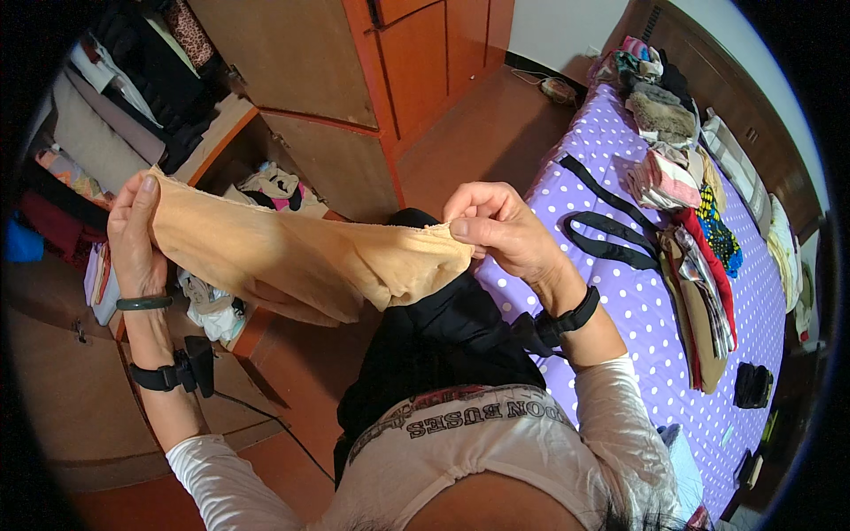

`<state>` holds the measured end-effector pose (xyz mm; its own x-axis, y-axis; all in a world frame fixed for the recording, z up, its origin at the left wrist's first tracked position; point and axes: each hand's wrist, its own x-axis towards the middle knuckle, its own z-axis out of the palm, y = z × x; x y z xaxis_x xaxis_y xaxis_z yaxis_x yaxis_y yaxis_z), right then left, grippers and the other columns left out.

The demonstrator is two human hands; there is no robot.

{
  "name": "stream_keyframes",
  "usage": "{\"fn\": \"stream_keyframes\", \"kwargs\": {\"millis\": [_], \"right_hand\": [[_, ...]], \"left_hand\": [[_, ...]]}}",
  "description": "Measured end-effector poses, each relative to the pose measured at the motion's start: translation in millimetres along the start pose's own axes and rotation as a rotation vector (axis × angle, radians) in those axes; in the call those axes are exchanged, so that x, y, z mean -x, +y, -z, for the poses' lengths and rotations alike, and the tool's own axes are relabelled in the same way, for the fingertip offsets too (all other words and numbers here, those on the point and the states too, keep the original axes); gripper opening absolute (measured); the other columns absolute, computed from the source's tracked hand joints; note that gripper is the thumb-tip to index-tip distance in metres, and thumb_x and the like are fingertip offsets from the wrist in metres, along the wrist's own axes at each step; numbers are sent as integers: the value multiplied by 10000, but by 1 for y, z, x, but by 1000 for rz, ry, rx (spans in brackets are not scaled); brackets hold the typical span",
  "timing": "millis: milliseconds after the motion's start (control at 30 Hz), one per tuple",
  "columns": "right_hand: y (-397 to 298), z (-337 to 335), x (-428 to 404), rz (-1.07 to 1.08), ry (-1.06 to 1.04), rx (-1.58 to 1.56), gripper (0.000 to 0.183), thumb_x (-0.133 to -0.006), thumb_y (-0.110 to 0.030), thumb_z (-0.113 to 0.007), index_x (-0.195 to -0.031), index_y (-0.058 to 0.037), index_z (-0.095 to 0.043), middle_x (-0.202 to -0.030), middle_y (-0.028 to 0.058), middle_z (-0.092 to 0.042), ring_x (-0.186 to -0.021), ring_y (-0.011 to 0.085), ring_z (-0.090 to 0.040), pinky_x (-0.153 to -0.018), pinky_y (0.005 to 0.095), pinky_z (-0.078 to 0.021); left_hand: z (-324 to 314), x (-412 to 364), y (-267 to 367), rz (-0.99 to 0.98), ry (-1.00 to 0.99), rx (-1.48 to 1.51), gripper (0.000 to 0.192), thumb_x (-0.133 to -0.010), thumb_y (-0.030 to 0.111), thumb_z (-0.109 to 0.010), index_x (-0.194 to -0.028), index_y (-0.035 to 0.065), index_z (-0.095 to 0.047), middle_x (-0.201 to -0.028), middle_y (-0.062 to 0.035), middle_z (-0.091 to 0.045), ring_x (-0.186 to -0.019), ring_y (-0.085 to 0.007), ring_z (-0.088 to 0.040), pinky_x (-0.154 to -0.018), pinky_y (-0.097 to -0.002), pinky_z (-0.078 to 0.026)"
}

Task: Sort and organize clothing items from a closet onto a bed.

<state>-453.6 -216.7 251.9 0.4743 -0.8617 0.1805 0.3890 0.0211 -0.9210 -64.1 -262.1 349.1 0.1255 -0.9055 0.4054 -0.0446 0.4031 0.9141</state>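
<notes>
A peach-coloured cloth [265,255] hangs in the air between my two hands, its upper edge stretched nearly straight. My left hand [138,229] grips one end, the thumb in front and the fingers behind. At the other end, my right hand [491,226] pinches the corner between thumb and fingers. The lower side sags in loose folds near the right end. It hangs over my black trousers [438,332] and the floor. What kind of piece it is, garment or plain cloth, I cannot tell.
At left stands an open wardrobe [222,143] with hanging clothes [113,113] and garments on its lower shelf [275,186]. On the right, a bed with a purple polka-dot cover [531,265] carries folded clothes [697,305], stacked towels [664,182] and a black strap [611,235]. A cable [279,425] trails from my left forearm.
</notes>
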Motion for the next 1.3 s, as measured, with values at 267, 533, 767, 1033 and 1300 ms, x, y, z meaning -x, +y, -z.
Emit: {"fn": "stream_keyframes", "kwargs": {"millis": [267, 533, 767, 1033, 1300], "right_hand": [[5, 1, -4, 138, 201, 31, 92, -831, -114, -606, -830, -22, -610, -674, -16, -547, -522, 31, -408, -469, 181, -312], [-4, -3, -6, 235, 195, 59, 107, -837, -146, -589, -825, -40, -573, -909, 63, -578, -644, 67, -475, -555, 195, -378], [-6, -11, -9, 290, 139, -152, 63, -837, -71, -539, -824, -19, -572, -818, 37, -598, -703, 82, -521, -661, 222, -423], [-6, -30, -19, 257, 123, -67, 59, -842, -70, -540, -822, -25, -574, -752, 1, -587, -675, 54, -530, -629, 196, -427], [-5, -37, -20, 250, 205, 249, 82, -862, -75, -555, -824, -10, -588, -728, -26, -572, -641, 18, -505, -572, 171, -415]], "left_hand": [[0, 4, 0, 15, -25, 3, 202, -857, 169, -623, -997, 36, -568, -910, -27, -622, -807, -96, -598, -715, -222, -484], [4, 9, 3, 1, -12, 27, 189, -845, 127, -630, -986, 11, -580, -887, -55, -638, -782, -108, -616, -711, -224, -501], [-4, 17, 2, 19, -147, 14, 173, -872, 170, -595, -975, 33, -567, -970, -59, -610, -905, -130, -577, -836, -269, -453], [-92, 50, -7, 6, -546, 278, 165, -892, 160, -535, -999, 35, -542, -1219, -177, -514, -1034, -211, -567, -900, -331, -456], [-151, 84, -39, 83, -785, 112, 132, -857, 63, -572, -970, -5, -567, -1076, -82, -563, -914, -87, -545, -809, -243, -458]]}}
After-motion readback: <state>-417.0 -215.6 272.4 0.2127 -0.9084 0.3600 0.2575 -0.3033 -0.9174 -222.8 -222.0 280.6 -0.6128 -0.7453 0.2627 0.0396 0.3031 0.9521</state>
